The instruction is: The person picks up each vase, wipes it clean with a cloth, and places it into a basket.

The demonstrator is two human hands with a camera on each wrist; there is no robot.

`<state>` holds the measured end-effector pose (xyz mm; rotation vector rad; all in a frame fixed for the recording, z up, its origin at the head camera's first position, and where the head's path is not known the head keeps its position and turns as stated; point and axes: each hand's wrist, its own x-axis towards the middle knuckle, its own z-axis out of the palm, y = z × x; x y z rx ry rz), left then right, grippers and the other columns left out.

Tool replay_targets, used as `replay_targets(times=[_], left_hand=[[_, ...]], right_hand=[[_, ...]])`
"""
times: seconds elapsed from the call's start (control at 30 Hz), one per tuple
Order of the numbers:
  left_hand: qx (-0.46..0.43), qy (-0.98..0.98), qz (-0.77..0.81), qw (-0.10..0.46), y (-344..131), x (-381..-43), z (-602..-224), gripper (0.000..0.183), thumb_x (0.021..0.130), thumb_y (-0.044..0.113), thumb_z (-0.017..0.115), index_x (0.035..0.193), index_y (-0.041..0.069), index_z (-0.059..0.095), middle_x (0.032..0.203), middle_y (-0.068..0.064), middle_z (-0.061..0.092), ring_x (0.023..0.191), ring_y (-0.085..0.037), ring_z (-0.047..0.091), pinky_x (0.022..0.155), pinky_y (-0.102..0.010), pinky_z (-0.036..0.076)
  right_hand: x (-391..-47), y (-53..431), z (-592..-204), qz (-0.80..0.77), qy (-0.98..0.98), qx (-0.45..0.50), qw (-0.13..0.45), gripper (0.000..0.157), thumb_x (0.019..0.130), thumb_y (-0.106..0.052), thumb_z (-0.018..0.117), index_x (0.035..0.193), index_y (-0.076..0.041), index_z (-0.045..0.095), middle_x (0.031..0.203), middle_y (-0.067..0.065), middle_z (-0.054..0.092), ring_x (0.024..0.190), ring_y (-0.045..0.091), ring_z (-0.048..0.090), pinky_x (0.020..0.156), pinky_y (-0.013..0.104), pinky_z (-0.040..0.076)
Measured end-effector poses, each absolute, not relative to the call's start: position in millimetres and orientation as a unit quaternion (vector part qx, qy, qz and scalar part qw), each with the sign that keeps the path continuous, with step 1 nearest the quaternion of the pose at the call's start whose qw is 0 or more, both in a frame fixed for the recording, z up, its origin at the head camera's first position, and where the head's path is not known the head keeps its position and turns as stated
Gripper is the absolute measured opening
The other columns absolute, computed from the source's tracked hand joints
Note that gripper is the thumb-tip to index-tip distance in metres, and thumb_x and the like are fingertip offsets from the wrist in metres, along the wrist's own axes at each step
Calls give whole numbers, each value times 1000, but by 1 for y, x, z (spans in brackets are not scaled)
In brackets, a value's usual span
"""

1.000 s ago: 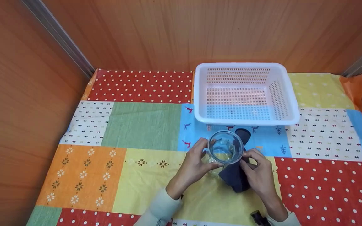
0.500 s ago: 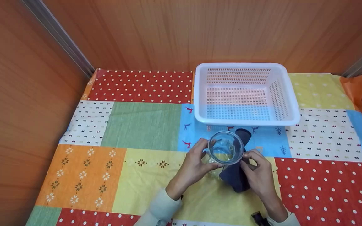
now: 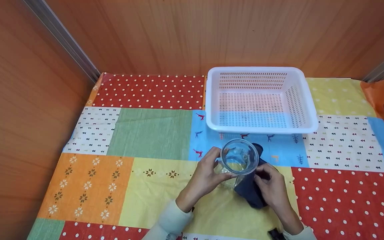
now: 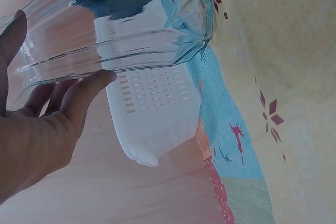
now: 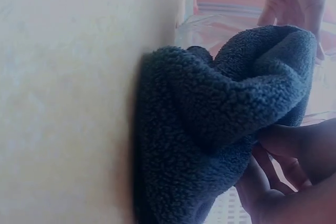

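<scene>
A clear glass jar (image 3: 240, 158) stands upright near the middle of the cloth, its round mouth facing up. My left hand (image 3: 207, 173) grips it from the left, thumb at the front near the rim and fingers round the far side; the left wrist view shows the ribbed glass jar (image 4: 121, 51) between them. On its right side my right hand (image 3: 273, 183) pinches a dark blue fluffy cloth (image 3: 250, 193) against the glass. That cloth (image 5: 199, 114) hangs in folds down to the tabletop in the right wrist view, hiding part of the jar.
A white perforated plastic basket (image 3: 262, 130) sits just beyond the jar, with nothing inside it. A patchwork tablecloth (image 3: 152, 133) covers the table. Wood-grain panels (image 3: 178, 36) wall off the back and both sides.
My right hand has slid slightly down and toward me along the jar's side, drawing the dark cloth with it. My left hand and the jar stay in place.
</scene>
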<state>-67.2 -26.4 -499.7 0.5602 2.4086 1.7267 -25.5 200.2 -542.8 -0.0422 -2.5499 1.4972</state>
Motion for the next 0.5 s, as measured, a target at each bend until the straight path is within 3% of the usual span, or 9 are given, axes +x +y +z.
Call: replay_targets(times=[0.23, 0.5], left_hand=[[188, 795, 573, 60, -27, -67, -500, 62, 82, 14, 93, 134, 16, 61, 126, -1, 61, 125, -28, 61, 103, -52, 56], [188, 796, 572, 61, -26, -68, -500, 61, 83, 16, 92, 136, 18, 61, 127, 0, 61, 123, -22, 61, 104, -50, 55]], right_hand=[[-25, 199, -546, 502, -860, -17, 90, 23, 86, 19, 73, 94, -2, 71, 98, 9, 71, 92, 8, 61, 81, 14, 53], [-23, 194, -528, 545, -830, -22, 114, 22, 86, 23, 69, 98, 4, 72, 100, 14, 68, 92, 2, 62, 82, 11, 55]])
